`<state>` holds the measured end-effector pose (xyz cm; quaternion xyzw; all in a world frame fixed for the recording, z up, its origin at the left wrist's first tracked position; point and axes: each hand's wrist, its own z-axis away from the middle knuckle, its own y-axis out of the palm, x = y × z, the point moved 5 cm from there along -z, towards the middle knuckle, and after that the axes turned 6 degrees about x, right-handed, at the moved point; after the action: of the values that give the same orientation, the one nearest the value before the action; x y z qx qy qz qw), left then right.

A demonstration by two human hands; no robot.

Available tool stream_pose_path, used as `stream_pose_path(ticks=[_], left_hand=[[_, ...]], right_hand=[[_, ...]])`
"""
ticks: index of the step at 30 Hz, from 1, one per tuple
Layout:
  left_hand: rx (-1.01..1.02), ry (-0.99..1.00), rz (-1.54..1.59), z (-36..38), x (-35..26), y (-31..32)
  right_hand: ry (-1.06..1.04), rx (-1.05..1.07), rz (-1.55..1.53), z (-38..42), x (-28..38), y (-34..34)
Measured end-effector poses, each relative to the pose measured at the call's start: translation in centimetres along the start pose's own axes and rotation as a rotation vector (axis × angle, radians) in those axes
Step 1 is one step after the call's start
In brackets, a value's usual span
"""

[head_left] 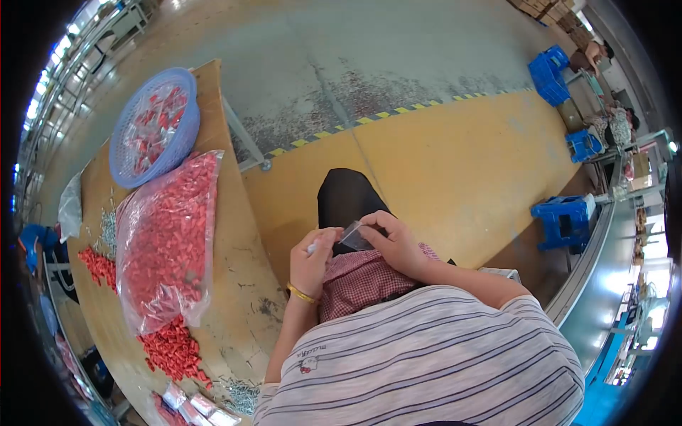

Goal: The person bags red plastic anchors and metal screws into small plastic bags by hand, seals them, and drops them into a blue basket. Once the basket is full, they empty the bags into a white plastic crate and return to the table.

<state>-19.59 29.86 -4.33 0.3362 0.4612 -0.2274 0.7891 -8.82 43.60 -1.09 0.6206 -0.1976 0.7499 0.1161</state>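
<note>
Above my lap, a small clear plastic bag (353, 236) is stretched between my two hands. My left hand (312, 257), with a yellow band at the wrist, is closed at the bag's left edge, and something small and white shows between its fingers. The thumb and fingers of my right hand (394, 245) pinch the bag's upper right edge. On the table to the left lies a large clear bag of red pieces (167, 238). Loose red pieces (172, 349) spill out below it, beside a pile of small metal screws (240, 395).
A blue basket (188, 135) of filled bags stands at the far end of the wooden table (238, 284). Small packets (202, 405) lie at its near end. Blue stools (563, 221) and seated people (619, 128) are at the right.
</note>
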Motion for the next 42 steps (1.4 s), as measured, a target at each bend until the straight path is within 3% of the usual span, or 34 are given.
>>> stream_pose_path(ticks=[8, 13, 16, 19, 23, 31, 37, 42], left_hand=[[0.147, 0.113, -0.296, -0.1, 0.2, 0.6], [0.0, 0.099, -0.364, 0.4, 0.4, 0.9], [-0.135, 0.159, -0.444, 0.8, -0.5, 1.1], [-0.25, 0.305, -0.58, 1.7, -1.7, 1.6], [-0.367, 0.388, -0.726, 3.8, -2.7, 2.3], [-0.57, 0.412, -0.718, 9.6, -1.3, 1.9], [-0.699, 0.473, -0.899, 14.7, -0.2, 1.8], [-0.806, 0.465, -0.981, 17.7, 0.2, 1.6]], right_hand=[[-0.08, 0.096, 0.189, 0.0, 0.9, -0.4], [-0.25, -0.072, 0.253, -0.3, 1.9, -1.2], [-0.421, -0.019, 0.436, -0.7, 2.9, -1.3], [-0.397, 0.184, 0.502, -1.3, 3.2, 0.1], [-0.456, 0.249, 0.406, -1.5, 1.9, 1.1], [-0.642, 0.489, 0.351, 0.4, 2.5, 4.8], [-0.671, 0.554, 0.289, 3.6, 2.1, 8.2], [-0.575, 0.608, 0.199, 5.3, 2.0, 10.4]])
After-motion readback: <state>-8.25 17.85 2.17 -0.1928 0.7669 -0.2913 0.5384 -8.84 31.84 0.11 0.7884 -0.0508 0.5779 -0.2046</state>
